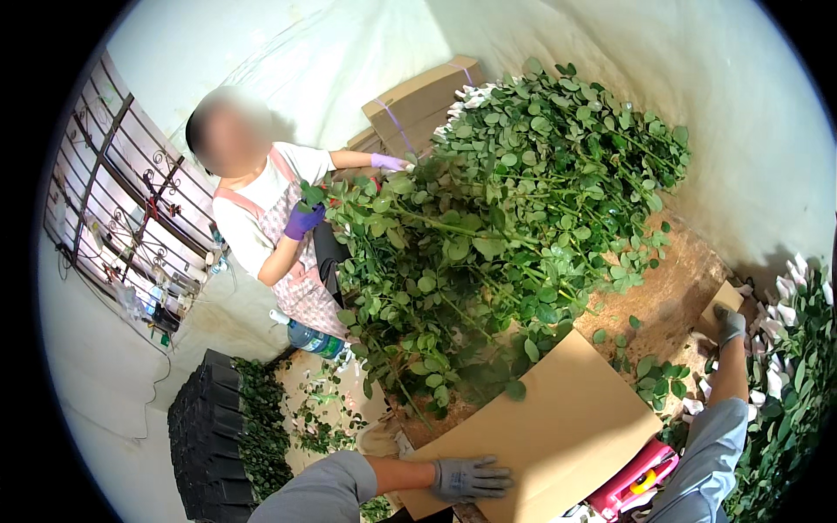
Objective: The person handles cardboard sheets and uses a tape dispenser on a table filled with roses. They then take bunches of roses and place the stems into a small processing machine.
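My left hand [471,479], in a grey work glove, lies flat with fingers stretched out on a large sheet of brown cardboard [558,418]. The sheet rests at a slant over the near edge of the work table [671,279]. Reaching far to the right, my right hand [731,326], also gloved in grey, grips a small piece of cardboard [717,307] beside rose stems with white-wrapped heads [774,383]. Beyond the sheet, a big heap of leafy rose stems [540,209] covers much of the table.
Across the table a person [279,200] in purple gloves handles a leafy stem. Cardboard boxes [418,105] stand behind the heap. A pink-red object [632,479] lies under the sheet's right edge. Black crates [207,436], a large bottle [314,338] and fallen leaves [327,405] are at the left.
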The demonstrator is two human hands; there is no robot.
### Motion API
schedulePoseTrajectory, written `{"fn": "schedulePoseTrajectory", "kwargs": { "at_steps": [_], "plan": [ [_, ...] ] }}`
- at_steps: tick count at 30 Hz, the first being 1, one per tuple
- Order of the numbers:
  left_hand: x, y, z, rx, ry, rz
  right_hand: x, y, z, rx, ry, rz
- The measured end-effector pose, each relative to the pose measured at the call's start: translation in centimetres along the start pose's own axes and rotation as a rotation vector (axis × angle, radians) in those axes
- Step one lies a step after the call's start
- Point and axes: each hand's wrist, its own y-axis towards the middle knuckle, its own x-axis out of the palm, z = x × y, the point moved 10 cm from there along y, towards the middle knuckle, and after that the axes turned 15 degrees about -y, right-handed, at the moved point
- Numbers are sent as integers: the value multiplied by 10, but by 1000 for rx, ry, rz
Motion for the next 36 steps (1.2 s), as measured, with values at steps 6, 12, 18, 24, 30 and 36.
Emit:
{"fn": "schedulePoseTrajectory", "kwargs": {
  "at_steps": [6,12,18,24,30,36],
  "plan": [
    [2,-1,-15,-31,32,-103,-76,-80,-68,151,-1104,472],
    [-22,26,5,-210,-177,-297,-38,-297,-234,-301,-512,604],
    [-32,21,21,-164,108,-351,101,-660,-204,-238,-4,-65],
    [-22,6,53,18,269,-129,203,-907,-78,241,215,-640],
    [-27,20,48,105,298,-48,259,-889,-61,516,605,-563],
    [-31,29,37,242,393,-174,270,-861,-43,407,300,-317]
  ]
}}
